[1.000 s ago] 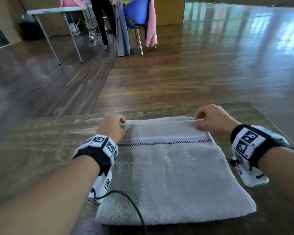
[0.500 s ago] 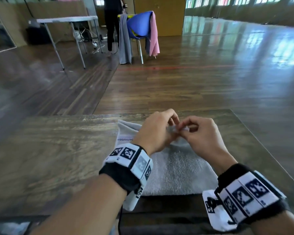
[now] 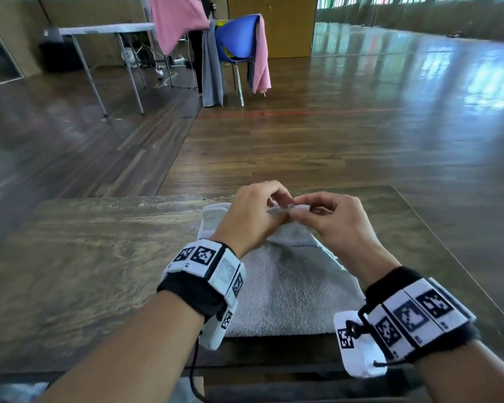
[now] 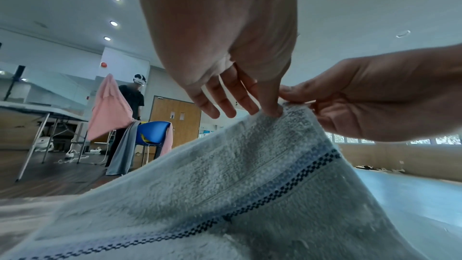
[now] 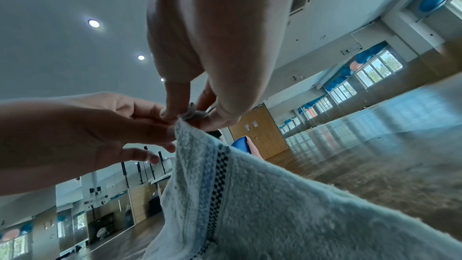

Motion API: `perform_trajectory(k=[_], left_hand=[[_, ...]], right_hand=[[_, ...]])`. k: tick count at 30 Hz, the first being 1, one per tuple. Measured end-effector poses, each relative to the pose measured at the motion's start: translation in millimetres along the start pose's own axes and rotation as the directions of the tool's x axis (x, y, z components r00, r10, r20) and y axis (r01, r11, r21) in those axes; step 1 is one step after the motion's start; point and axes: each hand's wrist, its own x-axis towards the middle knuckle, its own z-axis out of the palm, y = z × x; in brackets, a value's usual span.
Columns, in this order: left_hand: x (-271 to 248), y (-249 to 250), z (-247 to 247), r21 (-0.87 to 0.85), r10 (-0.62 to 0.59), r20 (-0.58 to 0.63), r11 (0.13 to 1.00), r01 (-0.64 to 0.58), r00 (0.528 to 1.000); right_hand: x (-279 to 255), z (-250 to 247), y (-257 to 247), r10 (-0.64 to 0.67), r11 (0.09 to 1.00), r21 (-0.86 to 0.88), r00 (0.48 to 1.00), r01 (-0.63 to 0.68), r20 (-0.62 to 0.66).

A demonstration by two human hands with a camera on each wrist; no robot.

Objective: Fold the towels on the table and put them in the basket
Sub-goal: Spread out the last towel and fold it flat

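Observation:
A grey towel (image 3: pixel 288 286) with a blue band and a checked stripe lies on the wooden table (image 3: pixel 99 271). Its far edge is lifted and gathered to a peak. My left hand (image 3: pixel 280 207) and right hand (image 3: pixel 298 212) meet above that peak, fingertips touching. In the left wrist view my left hand (image 4: pixel 272 111) pinches the towel (image 4: pixel 225 195) at its top edge, other fingers spread. The right wrist view shows my right hand (image 5: pixel 190 114) pinching a corner of the towel (image 5: pixel 275 205) between thumb and forefinger. No basket is in view.
The table's right edge (image 3: pixel 448 257) runs close to my right wrist. A cable (image 3: pixel 194 373) hangs from my left wrist over the near edge. Far back stand a white table (image 3: pixel 108 29), a blue chair (image 3: pixel 236 39) draped with cloths, and a person holding a pink cloth (image 3: pixel 175 21).
A second ago my hands held the towel's two far corners wide apart with the towel flat. They have come together at the middle, lifting the far edge; little has changed in the last half second.

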Motion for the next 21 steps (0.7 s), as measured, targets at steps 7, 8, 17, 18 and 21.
perform_trajectory(k=[7,8,17,18,21], left_hand=[[3.4,-5.1,0.3,-0.019,-0.04,0.042,0.999,0.041,0.998],[3.7,-4.3,0.7,-0.025,-0.035,0.051,0.999,0.037,0.998],[6.6,-0.3,-7.8,-0.014,-0.079,0.197,0.996,0.083,0.977],[7.0,0.0,-7.3,-0.043,-0.084,0.191,0.995,0.094,0.978],[7.4,-0.6,-3.7,-0.044,-0.088,0.178,0.994,0.097,0.98]], right_hand=[[11.6,-1.8,-1.3,0.074,0.974,0.206,0.991,-0.095,0.108],[13.3,-3.1,0.1,0.075,0.974,0.206,0.991,-0.097,0.114],[19.5,-12.7,14.7,0.038,0.999,-0.004,0.999,-0.038,-0.024],[18.6,-13.0,14.3,0.029,0.999,-0.021,0.999,-0.029,-0.022],[16.5,-13.8,13.3,-0.016,0.999,-0.049,1.0,0.015,-0.018]])
